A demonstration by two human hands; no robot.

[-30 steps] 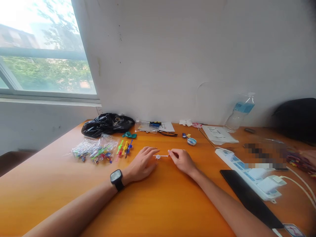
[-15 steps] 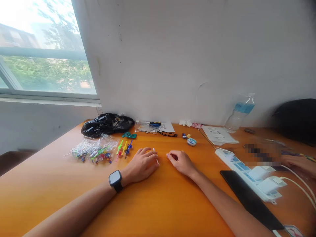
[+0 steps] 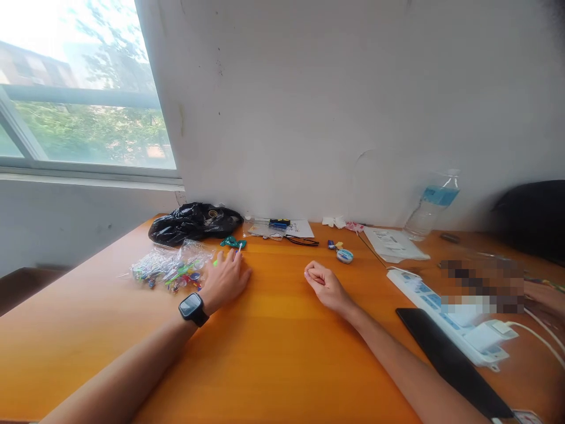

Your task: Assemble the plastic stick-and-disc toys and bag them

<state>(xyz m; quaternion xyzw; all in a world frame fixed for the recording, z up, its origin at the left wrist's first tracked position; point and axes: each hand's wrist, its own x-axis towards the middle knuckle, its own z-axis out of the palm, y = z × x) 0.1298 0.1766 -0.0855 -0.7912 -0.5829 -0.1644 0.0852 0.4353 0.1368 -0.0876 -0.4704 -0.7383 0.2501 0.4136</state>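
My left hand [image 3: 226, 280], with a watch on the wrist, reaches over the small coloured plastic toys, which it now mostly covers; a bit of green toy [image 3: 216, 263] shows at its edge. A thin white plastic piece [image 3: 239, 248] sticks up at its fingertips, and the hand seems to hold it. Just left of this hand lies a clear plastic bag [image 3: 165, 268] full of small white and coloured plastic parts. My right hand [image 3: 325, 287] rests on the table with its fingers curled closed. Whatever may be inside those fingers is hidden.
Along the wall are a black plastic bag [image 3: 189, 225], a green wrapper [image 3: 232, 242], screwdrivers [image 3: 279, 223], a round container [image 3: 344, 255] and a water bottle [image 3: 435, 206]. At right lie a power strip [image 3: 435, 300], a black flat object [image 3: 450, 359] and another person's hand [image 3: 542, 297].
My left hand has moved left from the table's middle to the coloured toys, and the white plastic piece moved with it. The right hand stays nearly in place, its fingers curled tighter.
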